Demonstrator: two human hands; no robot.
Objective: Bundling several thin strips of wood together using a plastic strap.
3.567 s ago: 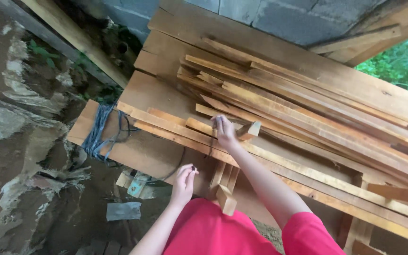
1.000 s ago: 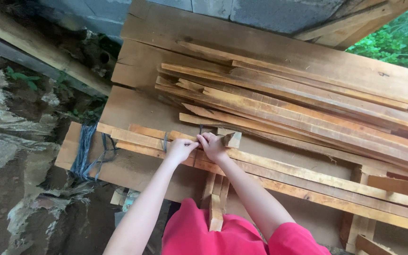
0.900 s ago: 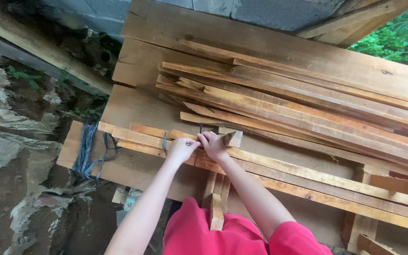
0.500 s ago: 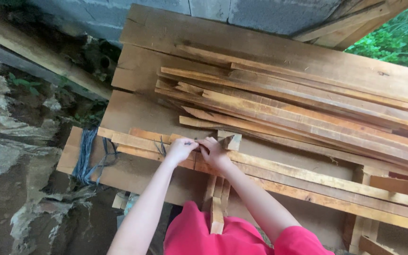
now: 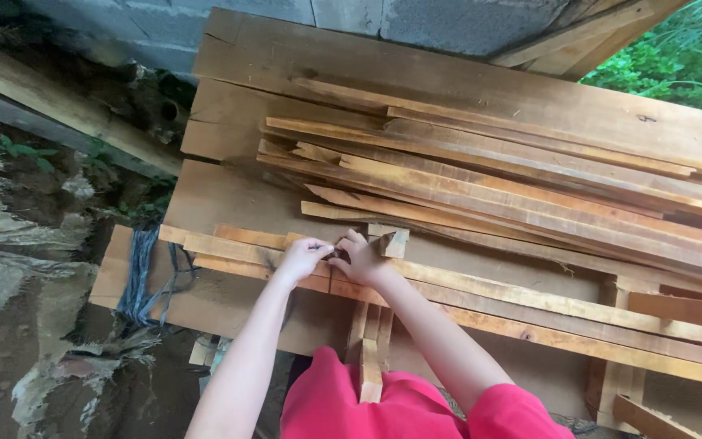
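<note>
Fingertips of left hand (image 5: 301, 257) and right hand (image 5: 361, 258) pinch together over the wooden strips (image 5: 465, 289), beside a small block (image 5: 392, 242).

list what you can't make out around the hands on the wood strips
Head view only:
- What the left hand and right hand pinch: hidden by fingers.
- Far ends of the long strips: cut by the right edge.
- Blue cord: lower end lost below the board edge.

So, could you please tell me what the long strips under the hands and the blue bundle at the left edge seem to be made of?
Long strips: apparently raw sawn wood, unfinished, with visible grain, orange-tan faces and rough, splintered ends. Blue bundle: looks like fibrous cord or plastic twine, in loose, dull strands; which one is unclear.
</note>
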